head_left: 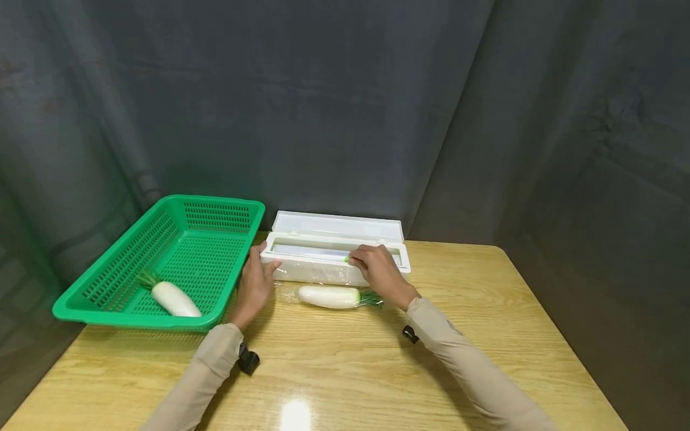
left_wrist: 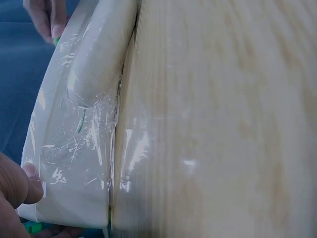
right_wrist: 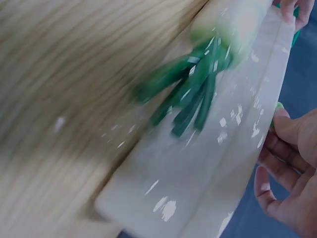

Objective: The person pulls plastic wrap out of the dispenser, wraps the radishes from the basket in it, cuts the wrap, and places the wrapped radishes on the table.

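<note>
A long white cling film dispenser stands on the table with its lid tipped back. My left hand grips its left end, the thumb on the front wall. My right hand pinches a small green slider at the front edge, right of the middle. Clear film hangs from that edge over a white radish lying in front of the box. Its green leaves point right under the film. The right fingers hide part of the slider.
A green perforated basket stands at the left, close to my left forearm, with a second radish inside. The wooden table extends in front and to the right. Dark grey curtain hangs behind and along the sides.
</note>
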Demonstrator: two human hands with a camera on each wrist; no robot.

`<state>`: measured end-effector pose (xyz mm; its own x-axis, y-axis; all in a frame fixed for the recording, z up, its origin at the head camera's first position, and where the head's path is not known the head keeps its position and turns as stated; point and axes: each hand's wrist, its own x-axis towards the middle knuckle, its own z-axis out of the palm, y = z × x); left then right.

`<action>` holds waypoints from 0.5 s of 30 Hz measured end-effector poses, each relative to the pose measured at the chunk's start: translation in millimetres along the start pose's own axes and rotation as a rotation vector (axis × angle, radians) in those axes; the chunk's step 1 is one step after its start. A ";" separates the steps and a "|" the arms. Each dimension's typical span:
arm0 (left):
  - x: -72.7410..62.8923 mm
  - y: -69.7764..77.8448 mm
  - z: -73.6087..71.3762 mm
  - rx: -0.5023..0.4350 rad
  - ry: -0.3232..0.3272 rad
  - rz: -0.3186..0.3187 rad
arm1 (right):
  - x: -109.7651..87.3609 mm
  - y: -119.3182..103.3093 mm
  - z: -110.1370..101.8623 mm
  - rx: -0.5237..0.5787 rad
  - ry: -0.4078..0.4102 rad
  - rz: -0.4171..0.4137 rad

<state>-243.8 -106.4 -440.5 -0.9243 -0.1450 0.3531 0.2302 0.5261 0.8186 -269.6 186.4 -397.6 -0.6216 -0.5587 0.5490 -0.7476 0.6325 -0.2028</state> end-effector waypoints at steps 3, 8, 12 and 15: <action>1.1 -2.2 0.3 0.011 0.000 -0.005 | -11.3 9.3 -6.0 -0.029 0.012 0.015; 3.0 -6.0 0.6 0.019 0.002 0.009 | -31.6 25.1 -16.1 -0.068 0.045 0.040; 3.5 -7.1 0.2 0.017 -0.001 0.008 | -39.0 32.5 -23.4 -0.078 0.038 0.017; 3.2 -6.0 0.4 0.018 -0.012 0.001 | -42.3 36.3 -28.5 -0.090 0.031 0.000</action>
<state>-248.2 -109.7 -444.5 -0.9276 -0.1346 0.3485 0.2259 0.5409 0.8102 -263.8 248.3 -405.1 -0.6129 -0.5431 0.5739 -0.7230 0.6785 -0.1300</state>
